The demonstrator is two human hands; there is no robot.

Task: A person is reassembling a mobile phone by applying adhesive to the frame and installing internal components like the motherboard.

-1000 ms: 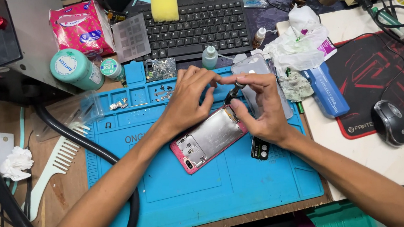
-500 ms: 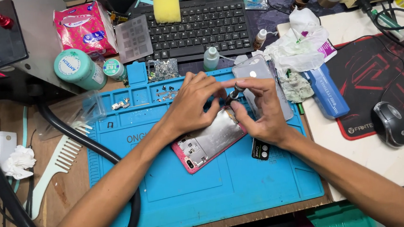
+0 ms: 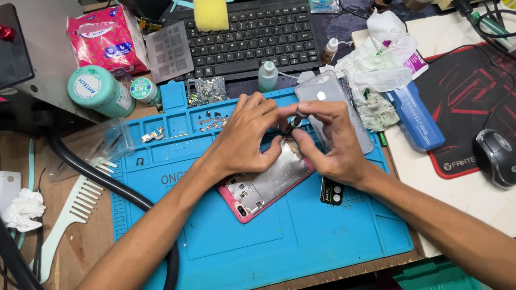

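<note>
An opened pink-framed phone [image 3: 265, 187] lies tilted on the blue work mat [image 3: 266, 248], its metal inside facing up. My left hand [image 3: 246, 141] rests on the phone's upper end and steadies it. My right hand [image 3: 329, 139] is shut on a small dark screwdriver [image 3: 293, 122], whose tip points down at the phone's top edge between both hands. A small black camera part [image 3: 331, 191] lies on the mat just below my right wrist. A clear phone case [image 3: 335, 102] sits behind my right hand.
Loose screws and small parts [image 3: 207, 121] lie along the mat's top trays. Behind are a black keyboard [image 3: 249, 35], yellow sponge [image 3: 210, 11], small bottle [image 3: 268, 76], teal tubs [image 3: 99, 92] and crumpled tissue [image 3: 375, 68]. A mouse [image 3: 499, 158] sits right; comb [image 3: 70, 218] and black hose [image 3: 114, 187] left.
Both hands have stayed over the phone's top end. My right hand's fingers have shifted slightly around the screwdriver; the phone has not visibly moved.
</note>
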